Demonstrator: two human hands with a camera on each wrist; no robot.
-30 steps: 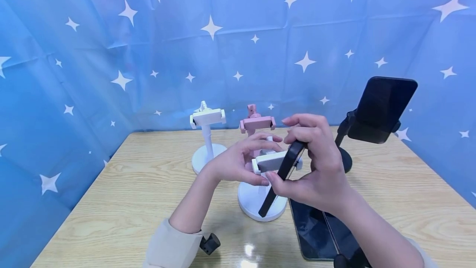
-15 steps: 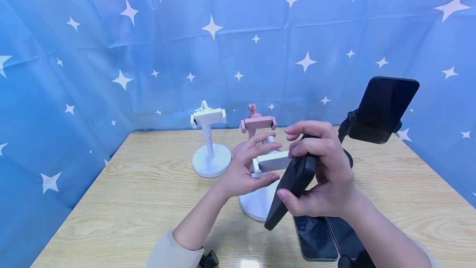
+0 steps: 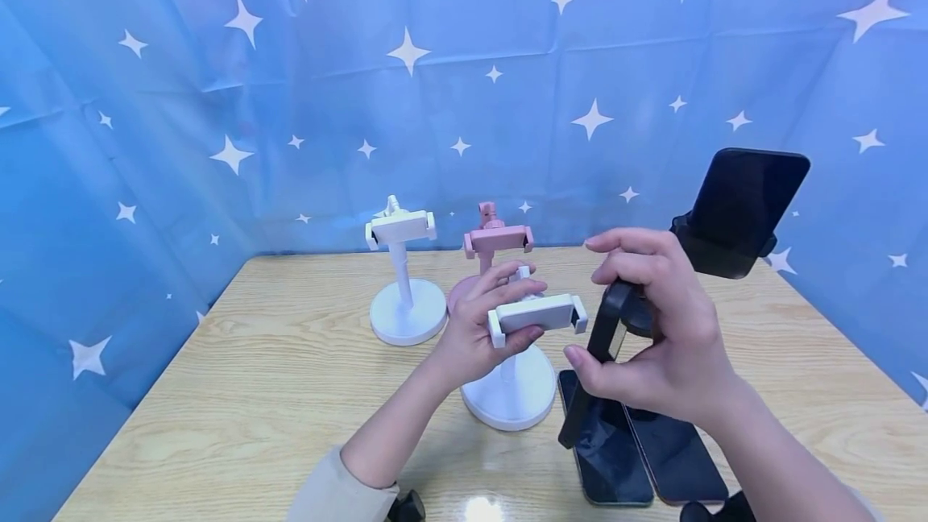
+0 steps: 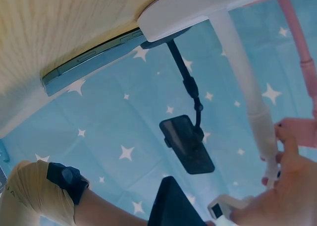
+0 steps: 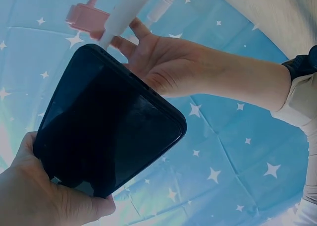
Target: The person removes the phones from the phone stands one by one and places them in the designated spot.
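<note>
My left hand (image 3: 467,337) grips the head of the nearest white phone stand (image 3: 540,314), with the thumb at the clamp's lower edge and the fingers behind it. The clamp faces forward and holds no phone. My right hand (image 3: 667,337) holds a black smartphone (image 3: 605,333) by its edges, just right of the stand and apart from it. The phone stands tilted, nearly edge-on in the head view. In the right wrist view its dark screen (image 5: 99,117) fills the middle. The left wrist view shows the stand's white pole (image 4: 245,77) beside my left hand.
Another white phone stand (image 3: 408,314) and a pink one (image 3: 500,240) stand behind. At right, a black stand carries a phone (image 3: 750,208). Two dark phones, a left one (image 3: 612,466) and a right one (image 3: 681,457), lie side by side on the wooden table (image 3: 254,401).
My right hand has moved right, taking the phone away from in front of the white clamp, and the phone has turned. My left thumb has come up against the clamp's lower edge.
</note>
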